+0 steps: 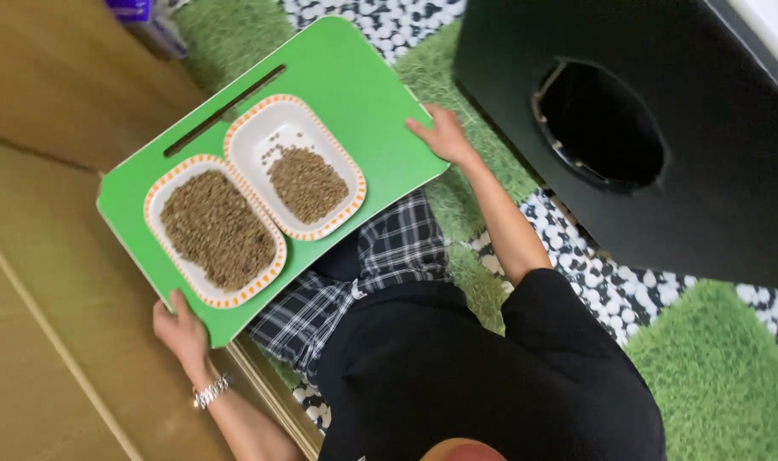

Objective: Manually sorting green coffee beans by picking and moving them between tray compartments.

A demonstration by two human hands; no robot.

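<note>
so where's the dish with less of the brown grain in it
In the head view it sits on the green tray, the white orange-rimmed dish toward the tray's slot handle, right beside the fuller dish and nearer the hand at the tray's far edge.

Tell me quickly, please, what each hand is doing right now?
Left hand: gripping the near edge of the green tray.
Right hand: gripping the tray's opposite edge.

One head-worn camera looks steeply down, close, onto the lap and green tray (355,85).
</note>
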